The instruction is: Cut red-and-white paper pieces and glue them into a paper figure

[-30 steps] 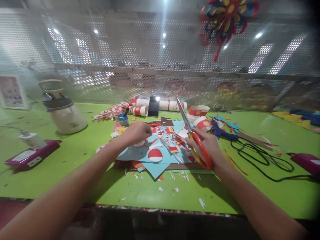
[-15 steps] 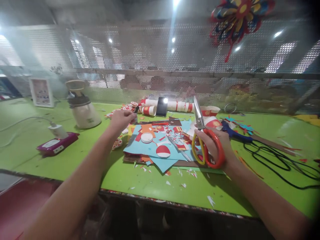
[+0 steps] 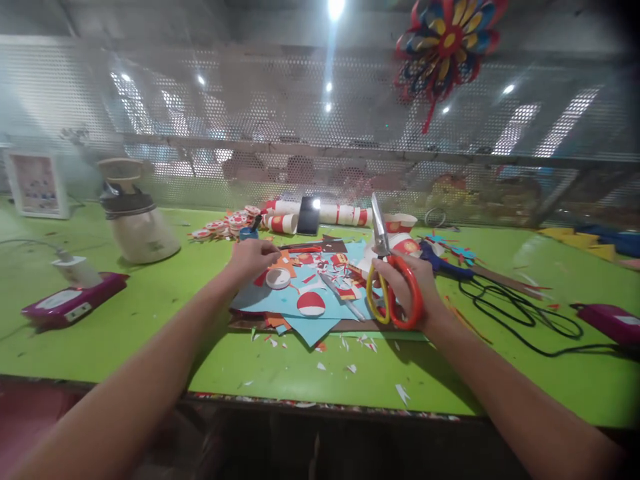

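Note:
My right hand (image 3: 407, 280) grips scissors (image 3: 381, 233) with red and yellow handles, blades pointing up. My left hand (image 3: 254, 260) hovers at the left edge of the paper pile, fingers loosely bent and nothing visible in them. Just right of it lies a white round lid-like disc (image 3: 278, 278). A red-and-white paper circle (image 3: 311, 304) rests on light blue paper (image 3: 310, 328). Beside it are a grey craft knife (image 3: 343, 297) and many red and white scraps. Behind my left hand stands a small blue container (image 3: 247, 233) with a dark stick-like thing in it.
At the back are a phone (image 3: 309, 215), a row of paper cups (image 3: 335, 213) and patterned discs (image 3: 227, 225). A blue-handled tool (image 3: 450, 265) with black cable (image 3: 520, 313) lies right. Left stand a beige jar-like appliance (image 3: 137, 227) and a purple power strip (image 3: 75, 301).
My left hand has come down from the blue container toward the white disc. My right hand still holds the scissors upright. The view has turned slightly right.

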Action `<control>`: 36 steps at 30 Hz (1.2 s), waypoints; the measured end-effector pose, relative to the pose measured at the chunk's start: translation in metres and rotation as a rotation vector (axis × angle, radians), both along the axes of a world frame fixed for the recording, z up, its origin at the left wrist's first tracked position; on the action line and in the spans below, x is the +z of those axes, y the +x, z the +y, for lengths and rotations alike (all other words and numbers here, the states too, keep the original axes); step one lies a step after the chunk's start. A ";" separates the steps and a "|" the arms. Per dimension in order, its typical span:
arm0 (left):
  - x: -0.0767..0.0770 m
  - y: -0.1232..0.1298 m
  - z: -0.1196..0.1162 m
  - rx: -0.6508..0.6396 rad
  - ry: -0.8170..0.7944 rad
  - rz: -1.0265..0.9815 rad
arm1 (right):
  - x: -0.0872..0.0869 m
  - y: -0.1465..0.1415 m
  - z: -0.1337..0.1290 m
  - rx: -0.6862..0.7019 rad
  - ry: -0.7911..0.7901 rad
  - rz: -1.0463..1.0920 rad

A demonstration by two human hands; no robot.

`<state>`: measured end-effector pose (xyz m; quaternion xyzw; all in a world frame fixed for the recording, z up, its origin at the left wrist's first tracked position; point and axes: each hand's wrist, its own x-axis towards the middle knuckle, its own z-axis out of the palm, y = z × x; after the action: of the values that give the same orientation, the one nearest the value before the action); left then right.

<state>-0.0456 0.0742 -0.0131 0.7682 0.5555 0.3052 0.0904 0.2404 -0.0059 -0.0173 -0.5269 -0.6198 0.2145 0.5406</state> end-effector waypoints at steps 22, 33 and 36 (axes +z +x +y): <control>0.039 0.034 0.060 -0.193 -0.143 0.535 | 0.005 -0.005 -0.013 0.084 0.017 -0.162; 0.023 0.020 0.065 -0.246 -0.114 0.473 | 0.005 -0.010 -0.019 0.136 -0.036 -0.175; 0.011 0.037 0.068 -0.355 -0.101 0.463 | 0.004 -0.011 -0.020 0.127 -0.052 -0.185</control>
<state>-0.0086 0.1424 -0.0022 0.8971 0.4326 0.0731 0.0516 0.2298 -0.0261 -0.0131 -0.5179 -0.6934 0.2148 0.4526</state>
